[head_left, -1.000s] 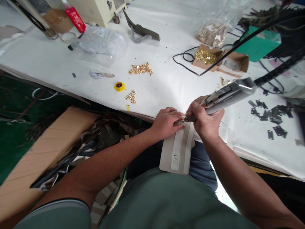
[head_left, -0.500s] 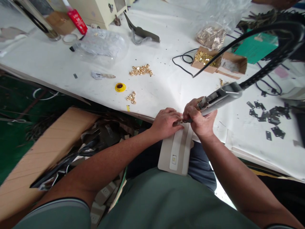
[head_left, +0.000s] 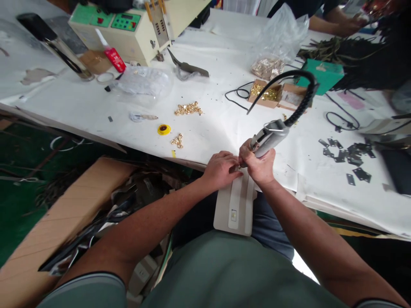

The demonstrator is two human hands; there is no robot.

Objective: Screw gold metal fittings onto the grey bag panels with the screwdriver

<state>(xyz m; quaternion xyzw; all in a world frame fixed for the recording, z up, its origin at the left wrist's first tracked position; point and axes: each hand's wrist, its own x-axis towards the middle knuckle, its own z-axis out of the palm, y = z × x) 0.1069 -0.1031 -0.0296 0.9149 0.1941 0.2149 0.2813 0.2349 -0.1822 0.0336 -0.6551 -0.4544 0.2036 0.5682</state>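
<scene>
My right hand is wrapped round a grey powered tool with a black cable, its tip pointing down at the upper end of a beige panel. The panel lies over my lap, against the table's edge, and has a lighter strip with a small rectangular fitting near its lower end. My left hand rests on the panel's upper end, thumb and fingers bent close to the tool's tip. Whatever small thing those fingers hold is too hidden to name.
On the white table lie gold-coloured hardware, a yellow round container, dark metal plates and small open boxes. A machine stands at the back left. Another person's hand shows at the back right.
The view has shifted, showing more of the table's far side. The tool in my right hand now stands more upright, its cable less spread out. Both hands remain at the panel's upper end.
</scene>
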